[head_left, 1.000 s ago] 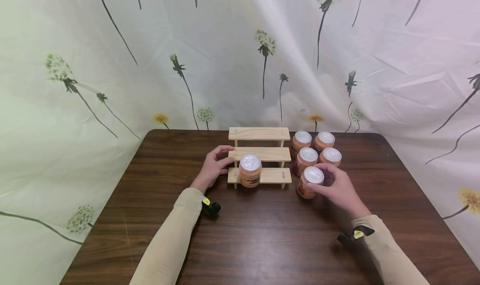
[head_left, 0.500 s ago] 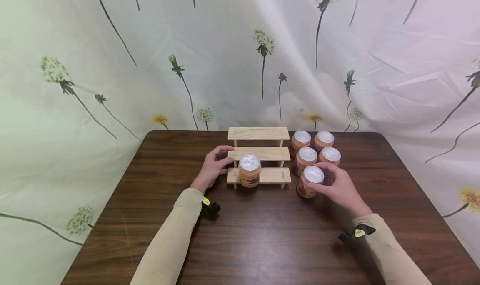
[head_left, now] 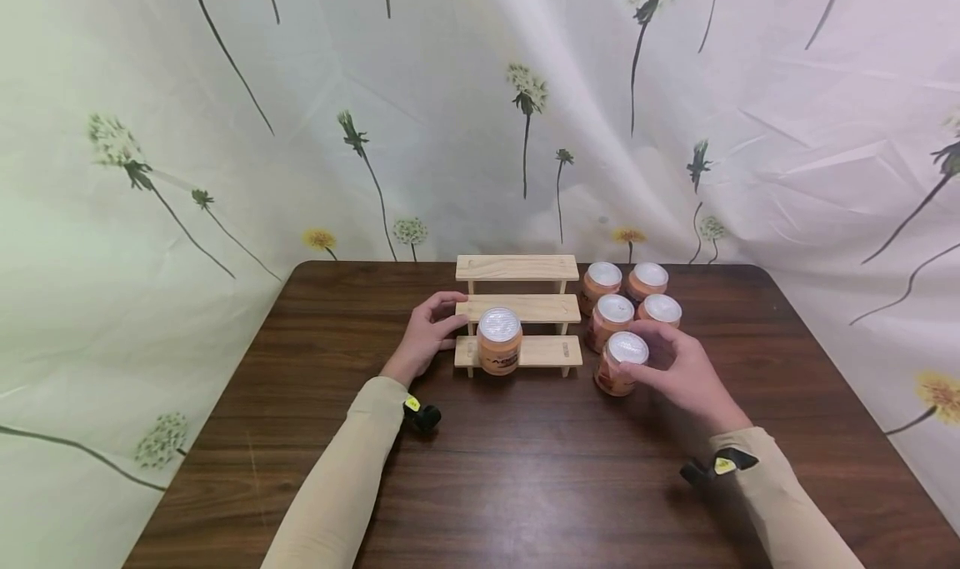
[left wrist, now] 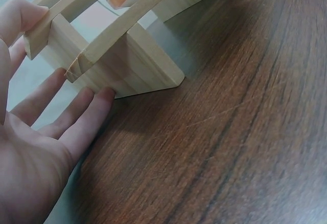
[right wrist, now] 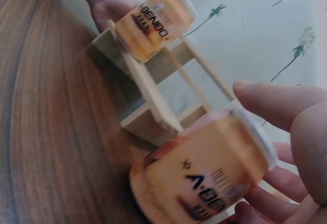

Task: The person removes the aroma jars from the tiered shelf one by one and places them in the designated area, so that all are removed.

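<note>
Three tiers make up a small light wooden display stand (head_left: 551, 351) on the table. On the left part of its lowest tier stands an orange jar (head_left: 499, 354) with a silvery lid. My left hand (head_left: 426, 336) holds the stand's left end, thumb and index finger at the end of the middle board. In the left wrist view the other fingers (left wrist: 84, 124) reach to the side panel. To the right of the stand, my right hand (head_left: 686, 377) grips a second orange jar (head_left: 617, 376), which is upright. The right wrist view shows its label facing the camera.
Several more orange jars (head_left: 602, 279) with silvery lids stand close together behind the gripped one, right of the stand. Behind the dark wooden table (head_left: 480, 486) hangs a pale curtain (head_left: 450, 136) printed with dandelions.
My right hand and the jar in it have shifted very slightly to the right. The left hand, the stand and the other jars stay where they were.
</note>
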Demonstrator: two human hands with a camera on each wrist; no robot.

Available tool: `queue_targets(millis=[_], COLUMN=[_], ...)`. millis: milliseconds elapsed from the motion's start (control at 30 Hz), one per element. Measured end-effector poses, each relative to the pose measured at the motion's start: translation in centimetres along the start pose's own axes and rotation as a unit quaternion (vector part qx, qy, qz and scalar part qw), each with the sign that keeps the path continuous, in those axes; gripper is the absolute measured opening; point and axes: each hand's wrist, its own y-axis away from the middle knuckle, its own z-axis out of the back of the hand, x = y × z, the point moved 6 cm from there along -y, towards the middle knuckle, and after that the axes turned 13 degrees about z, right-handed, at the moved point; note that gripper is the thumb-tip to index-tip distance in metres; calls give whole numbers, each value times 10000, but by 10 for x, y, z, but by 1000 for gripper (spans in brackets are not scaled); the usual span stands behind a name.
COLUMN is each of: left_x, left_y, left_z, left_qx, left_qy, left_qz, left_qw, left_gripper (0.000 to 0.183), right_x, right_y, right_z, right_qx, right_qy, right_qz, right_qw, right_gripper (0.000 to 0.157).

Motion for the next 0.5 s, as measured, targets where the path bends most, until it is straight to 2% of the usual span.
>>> queue_targets(millis=[267,500], left_x=[-1,1], left_y=[1,1], left_z=[-1,0], left_qx=[18,20], left_qy=[35,34], left_qz=[-10,10], left_qw=[10000,10000], left_gripper=[39,41], right_x=[31,55], right_y=[-9,-20], right_z=[4,-11], right_qx=[-300,-456], right_qy=[548,375], right_qz=[505,958], right_qw=[9968,9936], right_gripper=[60,58])
